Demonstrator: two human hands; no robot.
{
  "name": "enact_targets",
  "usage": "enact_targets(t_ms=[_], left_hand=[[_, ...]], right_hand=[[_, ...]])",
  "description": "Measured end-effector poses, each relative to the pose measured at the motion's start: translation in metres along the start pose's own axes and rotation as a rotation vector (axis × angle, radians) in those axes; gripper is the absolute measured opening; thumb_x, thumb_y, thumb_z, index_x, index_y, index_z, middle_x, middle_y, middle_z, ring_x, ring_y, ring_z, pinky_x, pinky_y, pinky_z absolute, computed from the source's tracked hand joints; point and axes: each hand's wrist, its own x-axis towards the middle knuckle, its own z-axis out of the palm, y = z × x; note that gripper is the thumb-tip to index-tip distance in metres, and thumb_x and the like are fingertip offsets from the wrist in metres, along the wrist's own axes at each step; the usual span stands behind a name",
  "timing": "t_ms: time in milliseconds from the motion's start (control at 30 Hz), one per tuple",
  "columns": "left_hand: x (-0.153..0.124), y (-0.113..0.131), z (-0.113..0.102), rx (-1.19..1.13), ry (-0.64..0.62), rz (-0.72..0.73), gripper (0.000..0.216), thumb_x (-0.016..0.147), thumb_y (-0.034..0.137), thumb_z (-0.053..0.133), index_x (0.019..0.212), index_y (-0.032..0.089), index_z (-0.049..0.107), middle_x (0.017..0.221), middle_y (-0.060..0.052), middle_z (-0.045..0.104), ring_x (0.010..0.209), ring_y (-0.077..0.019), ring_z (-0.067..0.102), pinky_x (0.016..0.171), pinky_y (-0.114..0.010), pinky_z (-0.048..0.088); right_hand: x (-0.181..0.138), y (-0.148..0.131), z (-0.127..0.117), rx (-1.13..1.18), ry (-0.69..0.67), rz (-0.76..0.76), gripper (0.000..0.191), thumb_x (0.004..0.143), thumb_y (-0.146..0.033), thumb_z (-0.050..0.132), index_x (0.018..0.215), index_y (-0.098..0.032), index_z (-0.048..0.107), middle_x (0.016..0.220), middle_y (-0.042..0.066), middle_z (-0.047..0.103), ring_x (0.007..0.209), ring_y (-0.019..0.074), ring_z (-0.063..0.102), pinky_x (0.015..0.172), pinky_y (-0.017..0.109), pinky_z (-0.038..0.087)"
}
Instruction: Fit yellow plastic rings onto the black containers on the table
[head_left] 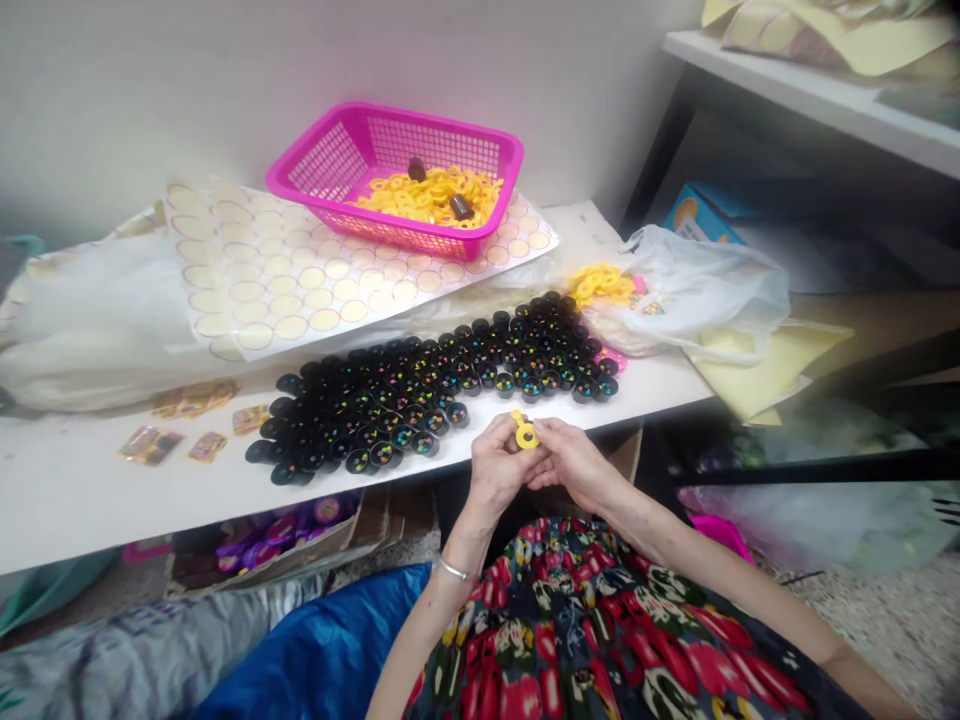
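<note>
A small yellow plastic ring with a tab (519, 432) sits between my fingertips at the front edge of the white table (67, 500). My left hand (495, 468) is closed on its left side. From the right, my right hand (574, 465) pinches the same piece. Whether anything else lies behind the ring is hidden by my fingers. Just beyond my hands, many round black cups (390, 400) stand packed close together, with bits of bright colour inside them.
A pink basket (330, 205) of yellow rings (435, 195) and two dark pieces rests on sticker sheets (277, 285). More yellow rings and a white plastic bag (697, 290) lie at right. Small printed packets (150, 445) lie left. Below is a cardboard box (315, 550) of purple items.
</note>
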Motion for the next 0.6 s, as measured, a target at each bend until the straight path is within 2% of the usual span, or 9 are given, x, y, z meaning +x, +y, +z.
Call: enact_targets(t_ms=[100, 200, 267, 333, 433, 500, 600], left_hand=[[-0.001, 0.002, 0.001, 0.010, -0.038, 0.029, 0.021, 0.060, 0.025, 0.076, 0.076, 0.016, 0.067, 0.071, 0.002, 0.047, 0.061, -0.0076, 0.037, 0.054, -0.020, 0.031], [-0.001, -0.002, -0.001, -0.001, -0.068, 0.026, 0.019, 0.061, 0.026, 0.075, 0.074, 0.016, 0.065, 0.072, 0.002, 0.046, 0.059, -0.0070, 0.036, 0.052, -0.020, 0.030], [0.001, -0.007, -0.002, 0.009, -0.068, 0.026, 0.017, 0.061, 0.023, 0.073, 0.073, 0.015, 0.065, 0.072, 0.002, 0.046, 0.059, -0.0065, 0.036, 0.052, -0.020, 0.030], [0.005, -0.014, -0.003, 0.036, -0.040, 0.042, 0.014, 0.063, 0.020, 0.070, 0.076, 0.016, 0.065, 0.073, 0.002, 0.047, 0.058, -0.0062, 0.035, 0.052, -0.019, 0.030], [0.014, -0.023, -0.005, 0.096, 0.054, 0.081, 0.019, 0.062, 0.013, 0.065, 0.080, 0.017, 0.065, 0.072, 0.003, 0.048, 0.055, -0.0055, 0.033, 0.050, -0.019, 0.028], [0.020, -0.029, -0.007, 0.127, 0.113, 0.098, 0.019, 0.060, 0.010, 0.062, 0.078, 0.017, 0.066, 0.070, 0.004, 0.049, 0.055, -0.0057, 0.035, 0.051, -0.019, 0.029], [0.025, -0.033, -0.007, 0.139, 0.139, 0.110, 0.018, 0.061, 0.008, 0.057, 0.074, 0.016, 0.066, 0.071, 0.002, 0.054, 0.061, -0.0082, 0.044, 0.057, -0.019, 0.035]], right_hand=[[-0.003, -0.001, -0.003, -0.057, -0.031, 0.005, 0.024, 0.084, -0.039, 0.050, 0.095, -0.017, 0.049, 0.063, 0.001, 0.062, 0.048, 0.0118, 0.060, 0.044, 0.022, 0.049], [-0.004, 0.002, -0.006, -0.243, 0.032, -0.050, 0.030, 0.085, -0.046, 0.045, 0.094, -0.017, 0.050, 0.058, -0.001, 0.057, 0.042, 0.0104, 0.053, 0.041, 0.021, 0.044], [-0.004, 0.005, -0.007, -0.452, 0.150, -0.199, 0.032, 0.086, -0.046, 0.044, 0.097, -0.017, 0.052, 0.061, -0.001, 0.056, 0.046, 0.0104, 0.052, 0.045, 0.023, 0.044], [-0.002, 0.008, -0.007, -0.645, 0.247, -0.426, 0.031, 0.086, -0.041, 0.046, 0.104, -0.017, 0.053, 0.075, 0.003, 0.058, 0.061, 0.0127, 0.056, 0.059, 0.026, 0.047], [0.004, 0.009, -0.005, -0.826, 0.249, -0.706, 0.028, 0.084, -0.034, 0.050, 0.108, -0.018, 0.054, 0.095, 0.006, 0.055, 0.080, 0.0151, 0.056, 0.073, 0.028, 0.046], [0.011, 0.006, -0.001, -0.916, 0.229, -0.768, 0.025, 0.084, -0.031, 0.051, 0.105, -0.018, 0.057, 0.094, 0.006, 0.053, 0.079, 0.0151, 0.055, 0.071, 0.026, 0.045], [0.019, -0.001, 0.006, -1.069, 0.251, -0.744, 0.015, 0.083, -0.028, 0.052, 0.091, -0.019, 0.060, 0.084, 0.004, 0.052, 0.072, 0.0146, 0.054, 0.063, 0.025, 0.043]])
